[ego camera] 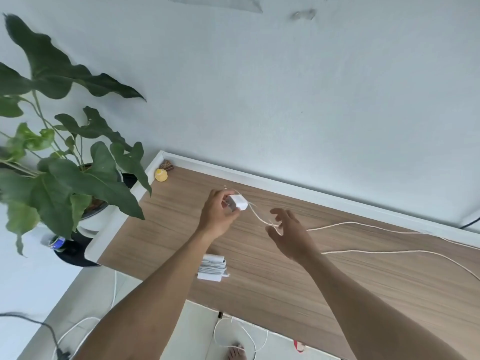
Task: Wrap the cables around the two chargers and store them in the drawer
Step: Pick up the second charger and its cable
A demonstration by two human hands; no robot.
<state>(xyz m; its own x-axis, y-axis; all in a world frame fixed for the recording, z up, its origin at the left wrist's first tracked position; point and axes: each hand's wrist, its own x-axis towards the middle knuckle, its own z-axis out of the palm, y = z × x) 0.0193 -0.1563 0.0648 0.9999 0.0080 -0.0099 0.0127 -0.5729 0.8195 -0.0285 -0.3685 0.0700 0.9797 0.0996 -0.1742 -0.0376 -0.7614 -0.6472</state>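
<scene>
My left hand (218, 215) grips a small white charger (239, 202) above the wooden desk (298, 276). Its cream cable (363, 224) runs from the charger through the fingers of my right hand (288, 231), which pinch it loosely, and then trails in long loops across the desk to the right. A second white charger (213, 267), with its cable wound around it, lies on the desk near the front edge, partly behind my left forearm.
A large potted plant (65, 165) stands left of the desk. A small yellow object (161, 175) sits in the desk's back left corner. White and black cables lie on the floor below, beside a bare foot (236, 353). No drawer is visible.
</scene>
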